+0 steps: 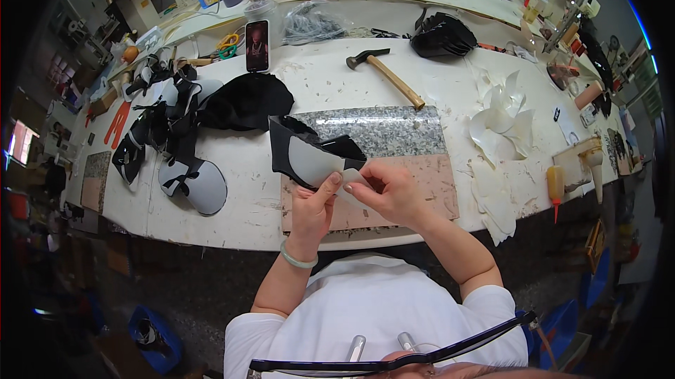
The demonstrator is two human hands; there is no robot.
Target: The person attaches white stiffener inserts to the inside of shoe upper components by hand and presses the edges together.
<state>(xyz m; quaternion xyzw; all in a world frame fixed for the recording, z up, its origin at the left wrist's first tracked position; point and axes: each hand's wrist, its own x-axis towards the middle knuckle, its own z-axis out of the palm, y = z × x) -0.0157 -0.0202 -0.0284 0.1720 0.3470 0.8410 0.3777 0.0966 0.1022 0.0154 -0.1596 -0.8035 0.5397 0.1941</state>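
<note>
A black and light-grey shoe upper [309, 161] is held up over the work board, its black lining partly showing. My left hand [313, 210] grips its near edge, thumb pressed on the grey face and fingers beneath. At the right end of the upper, my right hand [394, 193] is closed in a pinch with its fingertips close to the left thumb. A pale flap [356, 198] shows between the two hands; whether it is part of the upper or a separate piece, I cannot tell. The right fingers partly hide that end.
The board [436, 182] is part pink, part speckled grey. Beyond it lies a hammer [397, 82]. More uppers [193, 185] and black material [249, 101] are heaped left, near a propped phone [257, 46]. Thin white pieces [503, 122] and a yellow glue bottle [555, 185] are right.
</note>
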